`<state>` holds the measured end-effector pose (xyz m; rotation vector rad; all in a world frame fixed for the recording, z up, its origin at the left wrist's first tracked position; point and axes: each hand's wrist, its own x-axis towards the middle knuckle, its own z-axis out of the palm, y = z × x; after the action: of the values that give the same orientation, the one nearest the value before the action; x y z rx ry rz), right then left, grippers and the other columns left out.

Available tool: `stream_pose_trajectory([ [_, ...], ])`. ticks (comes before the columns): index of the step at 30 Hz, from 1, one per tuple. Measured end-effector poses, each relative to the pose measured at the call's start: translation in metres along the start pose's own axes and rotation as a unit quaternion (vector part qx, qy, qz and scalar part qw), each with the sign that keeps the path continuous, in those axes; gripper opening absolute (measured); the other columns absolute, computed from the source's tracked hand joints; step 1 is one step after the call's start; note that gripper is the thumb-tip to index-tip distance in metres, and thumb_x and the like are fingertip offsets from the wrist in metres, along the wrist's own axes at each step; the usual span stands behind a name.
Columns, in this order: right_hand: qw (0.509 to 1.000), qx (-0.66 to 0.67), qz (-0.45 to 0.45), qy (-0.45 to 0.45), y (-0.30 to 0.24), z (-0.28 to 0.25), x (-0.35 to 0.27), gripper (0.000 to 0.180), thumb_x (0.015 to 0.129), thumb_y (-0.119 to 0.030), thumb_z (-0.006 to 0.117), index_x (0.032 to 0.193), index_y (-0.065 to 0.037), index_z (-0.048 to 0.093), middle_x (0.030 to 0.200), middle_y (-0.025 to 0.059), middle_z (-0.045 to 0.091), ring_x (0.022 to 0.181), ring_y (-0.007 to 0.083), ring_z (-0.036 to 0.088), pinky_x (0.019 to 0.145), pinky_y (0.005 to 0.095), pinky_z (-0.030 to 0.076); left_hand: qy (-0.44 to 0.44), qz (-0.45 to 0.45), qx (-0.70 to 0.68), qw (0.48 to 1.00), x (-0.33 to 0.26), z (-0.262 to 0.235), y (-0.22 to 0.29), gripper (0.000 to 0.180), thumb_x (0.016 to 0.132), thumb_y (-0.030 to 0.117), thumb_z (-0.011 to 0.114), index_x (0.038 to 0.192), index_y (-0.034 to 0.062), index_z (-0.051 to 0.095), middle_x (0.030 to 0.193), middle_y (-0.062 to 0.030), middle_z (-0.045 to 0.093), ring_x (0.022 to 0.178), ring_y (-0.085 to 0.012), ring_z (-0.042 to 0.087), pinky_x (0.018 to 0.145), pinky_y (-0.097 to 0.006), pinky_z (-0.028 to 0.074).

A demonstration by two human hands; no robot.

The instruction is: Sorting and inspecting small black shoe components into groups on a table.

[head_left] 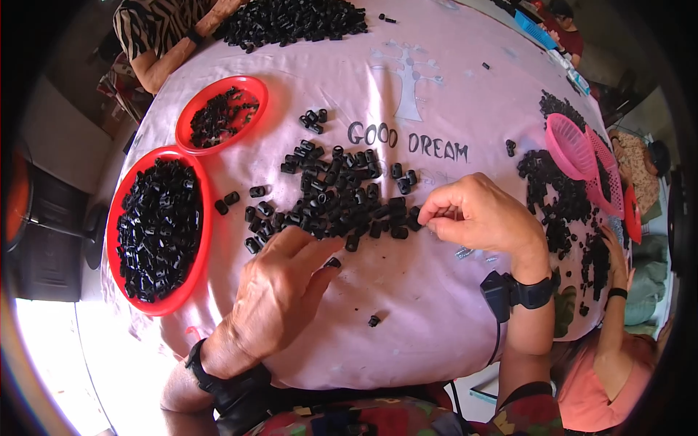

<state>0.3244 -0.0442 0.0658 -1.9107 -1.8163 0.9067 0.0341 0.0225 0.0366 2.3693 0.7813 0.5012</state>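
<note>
Nearest us, a lone black piece [374, 320] lies on the counter [429, 312]. Our left hand [270, 294] pinches a small part [332, 262]; our right hand [486, 218], fingertips close together (gripping or not, we cannot tell), meets the loose pile [358, 195]. Beyond sits a dark heap [298, 22].

small black cylinders [314, 216] | jumbled, loosely heaped, edges scattered | on pink cloth [425, 312]

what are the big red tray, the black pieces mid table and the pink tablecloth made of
Big red tray: probably plastic, smooth and glossy, going by its even color and shiny rim.
Black pieces: likely molded plastic, though rubber is possible; small highlights suggest a satin finish.
Pink tablecloth: seems fabric with a soft sheen, judging by its folds.
</note>
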Motion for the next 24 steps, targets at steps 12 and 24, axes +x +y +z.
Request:
stream_pose_trajectory([
  [12, 0.997, -0.002, -0.008, -0.075, -0.013, 0.008, 0.004, 0.012, 0.081, -0.007, 0.067, 0.087, 0.003, 0.069, 0.076, 0.0153, 0.071, 0.07, 0.0257, 0.071, 0.068, 0.0343, 0.055, -0.051, -0.016, -0.043, 0.998, -0.002, 0.004, 0.003, 0.028, 0.085, 0.003, 0.073, 0.113, 0.0053, 0.068, 0.099, -0.013, 0.061, 0.082, -0.0328, 0.068, 0.07, -0.041, 0.055],
  [24, 0.993, 0.073, -0.091, 0.024, -0.029, 0.023, 0.003, 0.009, 0.088, -0.005, 0.072, 0.091, 0.002, 0.067, 0.079, 0.0127, 0.07, 0.069, 0.0217, 0.069, 0.065, 0.0334, 0.055, -0.126, -0.154, -0.361, 0.911, 0.004, 0.008, -0.013, 0.03, 0.093, 0.005, 0.072, 0.122, 0.002, 0.063, 0.104, -0.0058, 0.065, 0.088, -0.0103, 0.065, 0.074, -0.028, 0.053],
])
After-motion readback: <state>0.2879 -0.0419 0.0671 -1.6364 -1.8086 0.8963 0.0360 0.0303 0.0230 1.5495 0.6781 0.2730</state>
